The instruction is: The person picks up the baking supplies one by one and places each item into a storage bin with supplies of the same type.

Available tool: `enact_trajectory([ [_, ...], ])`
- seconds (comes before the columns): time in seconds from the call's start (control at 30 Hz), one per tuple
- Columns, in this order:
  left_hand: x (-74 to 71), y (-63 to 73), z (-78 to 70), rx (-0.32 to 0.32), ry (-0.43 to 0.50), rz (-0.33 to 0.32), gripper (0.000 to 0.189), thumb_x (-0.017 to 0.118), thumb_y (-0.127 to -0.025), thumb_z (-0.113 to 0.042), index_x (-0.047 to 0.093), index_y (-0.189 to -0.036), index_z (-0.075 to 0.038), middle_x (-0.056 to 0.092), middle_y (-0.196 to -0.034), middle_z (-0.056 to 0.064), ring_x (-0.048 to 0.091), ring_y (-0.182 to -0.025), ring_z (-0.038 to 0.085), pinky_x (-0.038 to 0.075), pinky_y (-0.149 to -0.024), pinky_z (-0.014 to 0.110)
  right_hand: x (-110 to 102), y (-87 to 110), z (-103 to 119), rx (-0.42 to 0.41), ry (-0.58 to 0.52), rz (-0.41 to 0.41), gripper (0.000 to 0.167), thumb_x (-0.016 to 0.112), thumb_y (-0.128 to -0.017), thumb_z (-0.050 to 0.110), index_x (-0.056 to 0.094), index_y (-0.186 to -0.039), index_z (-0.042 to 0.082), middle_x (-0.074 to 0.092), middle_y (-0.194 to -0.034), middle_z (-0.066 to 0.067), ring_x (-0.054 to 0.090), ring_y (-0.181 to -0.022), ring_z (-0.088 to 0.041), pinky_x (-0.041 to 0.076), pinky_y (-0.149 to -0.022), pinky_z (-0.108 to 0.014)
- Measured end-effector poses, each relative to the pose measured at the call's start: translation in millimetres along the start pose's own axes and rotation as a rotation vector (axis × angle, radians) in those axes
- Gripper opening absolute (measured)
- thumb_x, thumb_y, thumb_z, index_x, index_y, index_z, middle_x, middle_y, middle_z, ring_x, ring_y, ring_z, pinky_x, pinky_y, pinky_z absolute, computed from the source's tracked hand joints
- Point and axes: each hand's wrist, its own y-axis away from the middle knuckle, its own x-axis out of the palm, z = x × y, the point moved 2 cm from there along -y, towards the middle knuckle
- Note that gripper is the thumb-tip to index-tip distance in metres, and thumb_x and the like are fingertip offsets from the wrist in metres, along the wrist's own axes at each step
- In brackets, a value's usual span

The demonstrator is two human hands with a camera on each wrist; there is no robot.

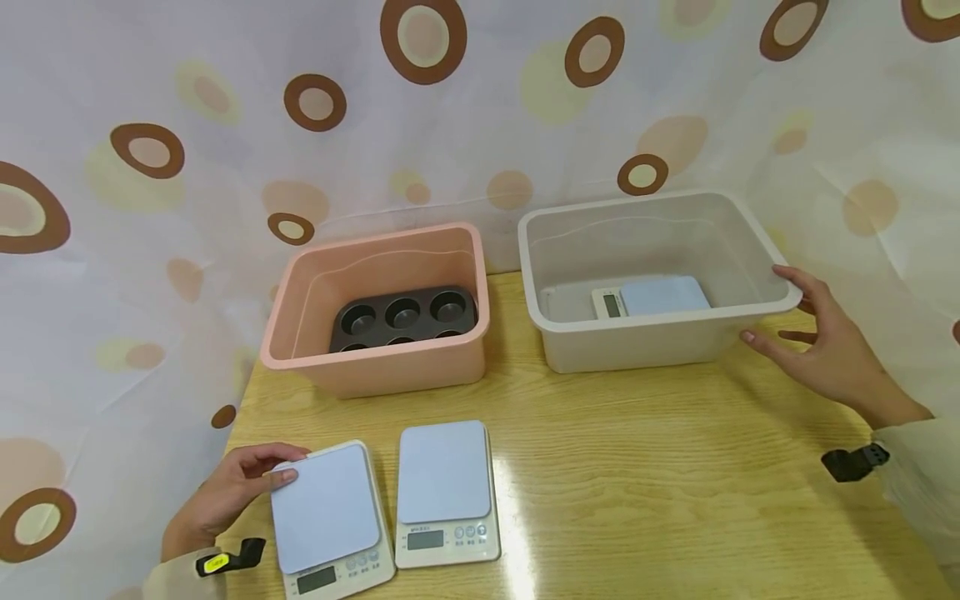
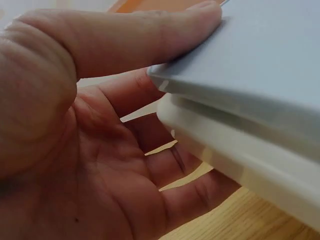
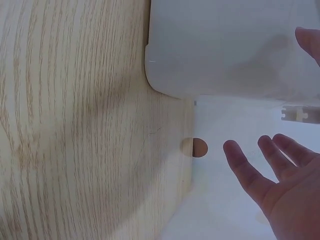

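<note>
My left hand (image 1: 228, 492) grips a kitchen scale (image 1: 326, 508) by its far left corner. In the left wrist view the thumb (image 2: 150, 37) lies on the scale's pale platform, with the fingers under its edge. That corner is raised off the table. Just to its right lies a second kitchen scale (image 1: 444, 479), flat on the table. My right hand (image 1: 832, 350) is beside the right end of a light grey bin (image 1: 630, 346), fingers spread and nothing held. Whether a fingertip touches the rim cannot be told. Another kitchen scale (image 1: 663, 296) lies inside that bin.
A pink bin (image 1: 405, 371) stands at the back left, holding a dark muffin tin (image 1: 402, 313). Both bins stand on a wooden table (image 1: 600, 467), close to a patterned curtain (image 1: 480, 125) behind them.
</note>
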Motion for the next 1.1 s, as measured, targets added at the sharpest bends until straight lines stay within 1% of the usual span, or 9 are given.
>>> enact_trajectory([
  [0.13, 0.2, 1.9, -1.1, 0.055, 0.055, -0.021, 0.033, 0.062, -0.106, 0.006, 0.081, -0.127, -0.01, 0.078, -0.129, -0.017, 0.073, -0.11, 0.004, 0.066, -0.081, 0.027, 1.2, 0.1, -0.4, 0.009, 0.001, 0.003, 0.107, 0.085, -0.094, 0.008, 0.021, -0.175, 0.034, 0.031, -0.169, -0.012, 0.037, -0.12, 0.023, 0.043, -0.08, 0.006],
  [0.3, 0.4, 3.2, -8.6, 0.043, 0.05, -0.089, 0.03, 0.063, -0.105, 0.005, 0.082, -0.125, -0.008, 0.079, -0.126, -0.017, 0.074, -0.107, 0.005, 0.065, -0.081, 0.026, 3.0, -0.3, 2.3, -0.001, -0.014, -0.001, 0.107, 0.085, -0.094, 0.007, 0.019, -0.175, 0.034, 0.033, -0.166, -0.008, 0.038, -0.119, 0.022, 0.044, -0.079, 0.005],
  [0.37, -0.4, 3.7, -12.2, 0.055, 0.066, -0.101, 0.031, 0.062, -0.106, 0.006, 0.082, -0.125, -0.009, 0.079, -0.125, -0.018, 0.074, -0.105, 0.005, 0.065, -0.081, 0.025, 3.6, -0.2, 3.3, -0.008, -0.02, -0.004, 0.107, 0.084, -0.094, 0.006, 0.02, -0.175, 0.033, 0.034, -0.163, -0.005, 0.039, -0.119, 0.021, 0.045, -0.078, 0.005],
  [0.53, -0.2, 2.7, -21.3, 0.153, 0.185, -0.124, 0.04, 0.055, -0.108, 0.011, 0.081, -0.128, -0.011, 0.081, -0.126, -0.013, 0.077, -0.103, 0.006, 0.066, -0.082, 0.025, 4.4, 0.9, 3.5, 0.001, -0.028, 0.0, 0.107, 0.084, -0.094, 0.007, 0.018, -0.175, 0.035, 0.033, -0.163, -0.004, 0.038, -0.118, 0.021, 0.045, -0.078, 0.005],
  [0.6, 2.5, 0.9, -25.5, 0.162, 0.232, -0.159, 0.041, 0.053, -0.108, 0.011, 0.082, -0.128, -0.012, 0.081, -0.124, -0.011, 0.078, -0.101, 0.007, 0.067, -0.081, 0.025, 4.5, 1.0, 3.6, 0.004, -0.03, 0.005, 0.108, 0.083, -0.095, 0.007, 0.017, -0.175, 0.036, 0.032, -0.165, -0.006, 0.038, -0.118, 0.021, 0.045, -0.078, 0.005],
  [0.77, 13.8, -9.8, -40.0, 0.031, 0.288, -0.309, 0.036, 0.059, -0.109, 0.003, 0.086, -0.115, -0.021, 0.08, -0.111, -0.011, 0.076, -0.093, 0.009, 0.066, -0.078, 0.026, 4.0, 1.0, 2.0, 0.003, -0.037, 0.005, 0.108, 0.083, -0.095, 0.006, 0.016, -0.175, 0.035, 0.031, -0.164, -0.004, 0.039, -0.118, 0.02, 0.046, -0.078, 0.004],
  [0.83, 19.5, -15.4, -46.1, -0.008, 0.312, -0.35, 0.035, 0.061, -0.109, 0.0, 0.086, -0.11, -0.025, 0.079, -0.108, -0.01, 0.075, -0.091, 0.009, 0.066, -0.078, 0.026, 4.3, 1.1, 1.0, 0.003, -0.039, 0.003, 0.109, 0.083, -0.095, 0.006, 0.016, -0.175, 0.035, 0.031, -0.163, -0.003, 0.039, -0.118, 0.02, 0.046, -0.077, 0.004],
  [1.0, 38.0, -29.3, -55.7, 0.007, 0.413, -0.354, 0.038, 0.059, -0.11, 0.001, 0.087, -0.106, -0.025, 0.081, -0.107, -0.009, 0.076, -0.09, 0.007, 0.065, -0.077, 0.024, 5.6, 1.4, 0.6, 0.003, -0.04, 0.009, 0.11, 0.083, -0.095, 0.005, 0.014, -0.175, 0.035, 0.03, -0.164, -0.007, 0.038, -0.118, 0.019, 0.045, -0.076, 0.003],
  [1.1, 51.6, -38.1, -60.4, -0.029, 0.448, -0.356, 0.039, 0.059, -0.111, -0.002, 0.087, -0.103, -0.028, 0.08, -0.107, -0.011, 0.075, -0.093, 0.005, 0.065, -0.08, 0.024, 5.3, 1.8, 1.7, 0.005, -0.042, 0.015, 0.11, 0.083, -0.095, 0.006, 0.014, -0.175, 0.036, 0.03, -0.164, -0.008, 0.038, -0.118, 0.019, 0.046, -0.076, 0.003],
])
